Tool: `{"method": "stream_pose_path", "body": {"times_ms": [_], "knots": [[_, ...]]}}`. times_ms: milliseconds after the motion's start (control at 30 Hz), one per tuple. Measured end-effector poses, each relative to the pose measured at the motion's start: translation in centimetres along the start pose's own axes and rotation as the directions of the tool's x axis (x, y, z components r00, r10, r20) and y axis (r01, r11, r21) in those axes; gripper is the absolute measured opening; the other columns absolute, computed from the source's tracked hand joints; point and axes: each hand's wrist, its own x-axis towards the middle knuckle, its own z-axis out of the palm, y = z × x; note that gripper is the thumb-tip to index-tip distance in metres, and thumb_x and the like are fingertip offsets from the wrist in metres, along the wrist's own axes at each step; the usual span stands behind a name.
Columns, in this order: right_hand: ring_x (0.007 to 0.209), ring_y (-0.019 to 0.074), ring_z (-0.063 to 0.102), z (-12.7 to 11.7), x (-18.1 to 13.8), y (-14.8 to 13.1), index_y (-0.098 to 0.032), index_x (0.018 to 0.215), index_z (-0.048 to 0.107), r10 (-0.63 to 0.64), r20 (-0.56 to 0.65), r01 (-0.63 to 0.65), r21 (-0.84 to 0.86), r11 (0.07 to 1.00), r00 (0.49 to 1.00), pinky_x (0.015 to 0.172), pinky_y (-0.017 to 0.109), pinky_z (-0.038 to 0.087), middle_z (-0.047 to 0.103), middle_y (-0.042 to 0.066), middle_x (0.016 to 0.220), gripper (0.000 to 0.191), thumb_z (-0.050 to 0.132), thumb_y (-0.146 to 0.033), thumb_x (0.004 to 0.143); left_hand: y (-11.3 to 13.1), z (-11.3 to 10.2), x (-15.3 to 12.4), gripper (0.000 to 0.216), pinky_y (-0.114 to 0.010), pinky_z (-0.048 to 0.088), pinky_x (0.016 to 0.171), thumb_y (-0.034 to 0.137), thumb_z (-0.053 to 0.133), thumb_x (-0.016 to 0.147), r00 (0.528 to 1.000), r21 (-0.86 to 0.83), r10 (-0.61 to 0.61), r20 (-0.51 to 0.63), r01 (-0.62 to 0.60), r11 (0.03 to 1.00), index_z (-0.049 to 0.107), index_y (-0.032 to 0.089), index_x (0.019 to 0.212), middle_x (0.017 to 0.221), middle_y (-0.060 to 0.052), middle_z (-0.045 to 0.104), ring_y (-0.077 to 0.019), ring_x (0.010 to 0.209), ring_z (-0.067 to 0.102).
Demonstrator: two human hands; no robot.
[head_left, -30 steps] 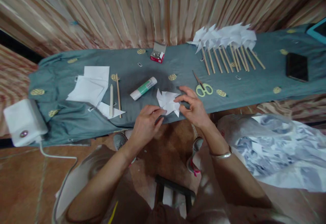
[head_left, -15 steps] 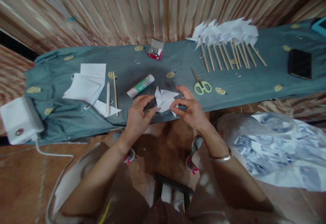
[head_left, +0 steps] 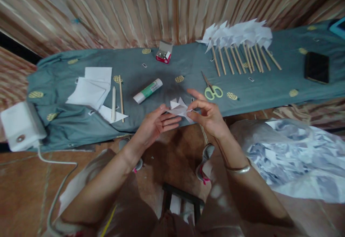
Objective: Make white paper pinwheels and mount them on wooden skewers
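Observation:
A white folded paper pinwheel [head_left: 179, 108] is held tilted over the front edge of the table. My right hand [head_left: 206, 116] pinches its right side between thumb and fingers. Palm turned up, my left hand [head_left: 157, 124] has its fingers stretched out just below the pinwheel's left tip, the thumb close above; whether it touches the paper I cannot tell. A glue stick [head_left: 148, 91] lies beyond my left hand. Green-handled scissors [head_left: 212, 91] rest beyond my right hand. Farther back stands an open red box [head_left: 163, 55] of small metal pieces.
Finished paper pinwheels [head_left: 239, 36] on sticks lie in a row at the back right. White paper sheets [head_left: 90, 91], a white pencil-like stick [head_left: 113, 104] and a wooden stick [head_left: 121, 98] are at left. A phone [head_left: 317, 67] lies right; a bag of paper scraps [head_left: 293, 158] sits below.
The pinwheel has tipped from facing up to nearly edge-on and shifted slightly right. My left hand has turned palm up and straightened its fingers; my right hand keeps its pinch.

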Motion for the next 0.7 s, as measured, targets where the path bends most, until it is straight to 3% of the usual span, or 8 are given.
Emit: {"method": "stream_pose_path", "body": {"times_ms": [200,433,567,700], "knots": [[0.147,0.0254,0.030,0.1,-1.1,-0.6,-0.025,0.071,0.067,-0.009,0.125,0.014,-0.044,0.999,0.992,0.119,0.050,0.018,0.049,0.001,0.149,0.005,0.071,-0.024,0.074,0.0,-0.2,0.3,0.045,-0.042,0.056,0.087,0.052,0.050,0.091,0.995,0.046,-0.080,0.053,0.078,0.996,0.068,0.013,0.104,0.093,-0.011,0.076,-0.0252,0.086,0.073],[0.149,0.0257,0.025,0.0,-1.9,-1.5,-0.023,0.074,0.069,0.001,0.205,0.012,-0.062,0.998,0.979,0.119,0.050,0.020,0.045,0.003,0.152,0.005,0.070,-0.018,0.073,-0.6,-0.6,0.2,0.020,-0.032,0.058,0.079,0.034,0.072,0.077,0.996,0.140,-0.057,0.071,0.047,0.989,0.072,0.016,0.086,0.083,-0.005,0.076,-0.0202,0.081,0.072],[0.150,0.0262,0.023,0.2,-2.3,-2.2,-0.024,0.072,0.069,0.007,0.225,0.015,-0.096,0.995,0.974,0.121,0.052,0.016,0.045,-0.001,0.152,0.006,0.070,-0.019,0.073,-1.3,-0.4,0.1,0.025,-0.031,0.057,0.078,0.033,0.081,0.068,0.989,0.166,-0.045,0.142,0.021,0.986,0.073,0.018,0.086,0.083,-0.004,0.075,-0.0181,0.077,0.071],[0.149,0.0277,0.025,0.1,-2.7,-2.3,-0.027,0.076,0.071,0.002,0.225,0.021,-0.100,0.995,0.974,0.121,0.054,0.017,0.045,-0.004,0.152,0.006,0.074,-0.023,0.073,-2.0,-0.2,0.2,0.032,-0.028,0.054,0.067,0.026,0.085,0.060,0.996,0.163,0.047,0.077,-0.059,0.985,0.073,0.016,0.088,0.078,-0.002,0.074,-0.0148,0.064,0.068]]}}
